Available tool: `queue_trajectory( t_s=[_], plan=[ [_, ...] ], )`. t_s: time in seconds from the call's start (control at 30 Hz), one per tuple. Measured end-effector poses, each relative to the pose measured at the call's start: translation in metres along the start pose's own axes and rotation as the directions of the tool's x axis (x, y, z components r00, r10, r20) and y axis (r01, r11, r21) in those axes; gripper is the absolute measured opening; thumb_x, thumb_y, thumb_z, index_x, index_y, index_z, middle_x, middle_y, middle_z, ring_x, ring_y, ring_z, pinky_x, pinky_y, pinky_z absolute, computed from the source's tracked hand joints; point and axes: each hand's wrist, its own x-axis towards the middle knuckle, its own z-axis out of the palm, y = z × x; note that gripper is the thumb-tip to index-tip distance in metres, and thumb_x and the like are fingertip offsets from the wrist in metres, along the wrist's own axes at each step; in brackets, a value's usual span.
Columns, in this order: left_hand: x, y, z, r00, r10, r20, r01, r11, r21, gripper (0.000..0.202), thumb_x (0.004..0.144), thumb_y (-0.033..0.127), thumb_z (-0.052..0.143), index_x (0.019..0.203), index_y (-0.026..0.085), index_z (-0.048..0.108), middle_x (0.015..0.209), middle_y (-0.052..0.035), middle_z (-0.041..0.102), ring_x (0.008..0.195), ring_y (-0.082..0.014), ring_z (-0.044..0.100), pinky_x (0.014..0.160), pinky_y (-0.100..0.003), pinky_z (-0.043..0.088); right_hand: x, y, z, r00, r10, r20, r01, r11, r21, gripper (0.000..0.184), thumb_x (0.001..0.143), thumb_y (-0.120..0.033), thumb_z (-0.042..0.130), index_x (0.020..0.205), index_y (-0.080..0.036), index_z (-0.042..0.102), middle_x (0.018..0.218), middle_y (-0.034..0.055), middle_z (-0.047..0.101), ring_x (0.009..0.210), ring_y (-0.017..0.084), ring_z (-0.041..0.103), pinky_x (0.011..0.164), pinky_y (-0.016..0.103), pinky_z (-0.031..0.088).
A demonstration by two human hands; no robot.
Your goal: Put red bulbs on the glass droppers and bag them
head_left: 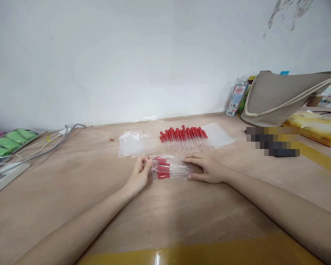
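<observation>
A clear plastic bag (179,170) lies on the table in front of me, with several red-bulbed droppers (163,170) inside, bulbs to the left and thin clear stems to the right. My left hand (140,172) is closed in a pinch on the bag's left edge. At the other end, my right hand (208,168) rests with thumb and fingers apart, on either side of the bag's right end and touching it. Behind the bag spreads a row of loose red-bulbed droppers (183,134). Flat clear bags (134,143) lie to their left, and another stack of bags (219,134) to their right.
Cables (62,138) and a power strip (9,176) sit at the left, near packed green items (12,141). At the back right stand a bottle (237,97) and a grey bag (281,95), beside a yellow pack (314,127). A blurred-out dark object (276,141) lies before them.
</observation>
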Motion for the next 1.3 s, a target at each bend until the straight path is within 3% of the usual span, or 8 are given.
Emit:
queue_trajectory(
  t_s=[0.17, 0.3, 0.5, 0.7, 0.8, 1.0, 1.2, 1.3],
  plan=[
    [0.001, 0.000, -0.003, 1.000, 0.006, -0.028, 0.000, 0.978, 0.211, 0.034, 0.075, 0.049, 0.052, 0.069, 0.020, 0.035, 0.058, 0.0062, 0.040, 0.052, -0.0089, 0.036, 0.052, -0.022, 0.031, 0.000, 0.001, 0.000, 1.000, -0.001, -0.004, 0.001, 1.000, 0.004, 0.056, 0.076, -0.049, 0.057, 0.123, -0.019, 0.050, 0.119, 0.0128, 0.053, 0.110, 0.024, 0.048, 0.093, 0.042, 0.039],
    [0.002, -0.001, -0.005, 0.999, 0.001, -0.052, 0.013, 0.964, 0.267, 0.032, 0.076, 0.047, 0.051, 0.069, 0.020, 0.037, 0.057, 0.0062, 0.040, 0.051, -0.0087, 0.035, 0.051, -0.022, 0.030, 0.000, 0.000, 0.000, 1.000, 0.004, 0.003, -0.004, 1.000, 0.015, 0.056, 0.076, -0.049, 0.057, 0.122, -0.018, 0.051, 0.119, 0.0129, 0.053, 0.109, 0.024, 0.049, 0.093, 0.041, 0.039],
    [0.000, 0.000, -0.001, 0.996, -0.039, -0.083, 0.053, 0.984, 0.171, 0.033, 0.072, 0.048, 0.055, 0.069, 0.020, 0.038, 0.057, 0.0058, 0.045, 0.053, -0.0095, 0.043, 0.052, -0.022, 0.034, 0.001, -0.001, -0.001, 1.000, -0.005, -0.012, 0.005, 1.000, 0.016, 0.055, 0.076, -0.050, 0.057, 0.122, -0.019, 0.051, 0.117, 0.0127, 0.054, 0.107, 0.024, 0.050, 0.092, 0.042, 0.039],
    [0.007, 0.004, -0.006, 0.982, -0.187, -0.008, 0.186, 0.977, -0.108, 0.023, 0.066, 0.034, 0.056, 0.075, 0.019, 0.041, 0.069, 0.0020, 0.056, 0.066, -0.0129, 0.057, 0.065, -0.026, 0.044, 0.001, -0.001, 0.000, 1.000, -0.001, 0.002, 0.001, 1.000, 0.020, 0.055, 0.076, -0.049, 0.057, 0.122, -0.018, 0.051, 0.118, 0.0130, 0.053, 0.109, 0.024, 0.048, 0.092, 0.041, 0.039],
    [0.012, 0.006, -0.011, 0.971, -0.233, 0.052, 0.236, 0.970, -0.052, 0.023, 0.067, 0.031, 0.055, 0.080, 0.019, 0.040, 0.071, 0.0009, 0.058, 0.064, -0.0135, 0.058, 0.062, -0.027, 0.045, 0.000, 0.000, 0.000, 1.000, 0.005, 0.007, -0.005, 1.000, 0.024, 0.055, 0.077, -0.049, 0.057, 0.122, -0.019, 0.051, 0.119, 0.0130, 0.053, 0.109, 0.024, 0.048, 0.092, 0.042, 0.039],
    [0.023, 0.003, -0.020, 0.977, -0.101, 0.186, 0.066, 0.981, 0.184, 0.025, 0.068, 0.027, 0.054, 0.089, 0.020, 0.043, 0.071, 0.0026, 0.060, 0.059, -0.0104, 0.053, 0.057, -0.023, 0.043, -0.001, 0.000, 0.000, 1.000, -0.006, -0.015, 0.006, 1.000, 0.029, 0.054, 0.078, -0.047, 0.056, 0.123, -0.020, 0.049, 0.119, 0.0127, 0.052, 0.110, 0.025, 0.048, 0.092, 0.042, 0.039],
    [0.026, -0.002, -0.024, 0.995, 0.095, -0.017, -0.081, 0.913, 0.400, 0.017, 0.073, 0.034, 0.053, 0.079, 0.018, 0.054, 0.067, 0.0010, 0.054, 0.060, -0.0113, 0.049, 0.056, -0.023, 0.040, 0.001, -0.012, 0.003, 0.989, -0.141, -0.034, 0.140, 0.990, -0.015, 0.042, 0.082, -0.042, 0.053, 0.119, -0.022, 0.054, 0.116, 0.0112, 0.055, 0.106, 0.023, 0.050, 0.090, 0.041, 0.039],
    [0.023, -0.005, -0.023, 0.986, 0.166, 0.004, -0.144, 0.848, 0.510, 0.022, 0.072, 0.036, 0.058, 0.084, 0.018, 0.057, 0.077, -0.0010, 0.056, 0.068, -0.0133, 0.051, 0.061, -0.024, 0.041, 0.002, -0.016, 0.005, 0.989, -0.147, 0.030, 0.147, 0.989, -0.026, 0.044, 0.080, -0.043, 0.054, 0.119, -0.021, 0.055, 0.115, 0.0114, 0.056, 0.104, 0.023, 0.050, 0.090, 0.042, 0.039]
  ],
)
